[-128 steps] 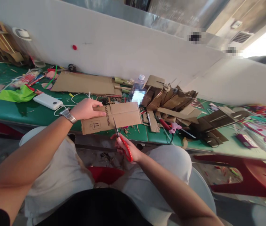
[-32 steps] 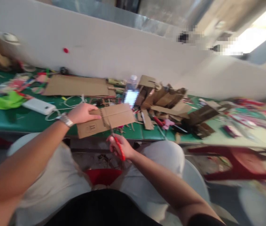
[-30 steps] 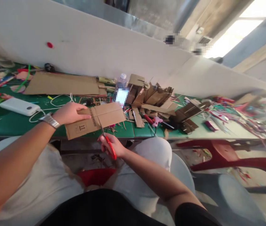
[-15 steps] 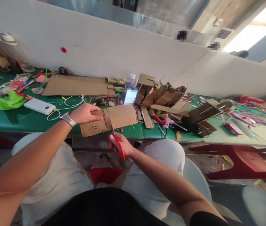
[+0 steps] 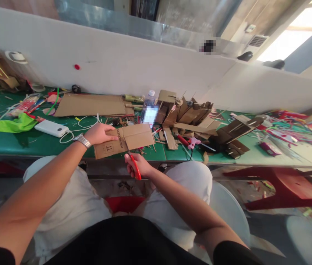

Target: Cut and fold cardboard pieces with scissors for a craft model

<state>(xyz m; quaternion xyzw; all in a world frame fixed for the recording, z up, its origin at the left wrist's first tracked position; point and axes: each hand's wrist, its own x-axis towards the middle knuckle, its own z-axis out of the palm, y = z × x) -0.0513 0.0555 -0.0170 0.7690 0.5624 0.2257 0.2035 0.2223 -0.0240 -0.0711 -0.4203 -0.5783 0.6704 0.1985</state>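
Observation:
A piece of brown cardboard (image 5: 138, 135) with black printing on its left part is held over the front edge of the green table. My left hand (image 5: 100, 134), with a metal watch on the wrist, grips its left part, thumb and fingers pressed on the upper face. Red-handled scissors (image 5: 137, 169) are in my right hand (image 5: 142, 165), fingers closed round the handles. Their blades meet the cardboard's near edge, close to a crease running across it. How far the blades are apart is too small to tell.
Behind the cardboard stand a clear bottle (image 5: 151, 96) and a cardboard construction (image 5: 189, 110). A pink glue gun (image 5: 193, 142) lies to the right, a white power bank (image 5: 51, 128) with its cable to the left. A flat cardboard sheet (image 5: 89, 105) and scraps lie farther back.
The camera view has shifted slightly. Both hands keep their holds, and the scissors remain at the cardboard's near edge, with the right hand a little higher and farther left in the picture.

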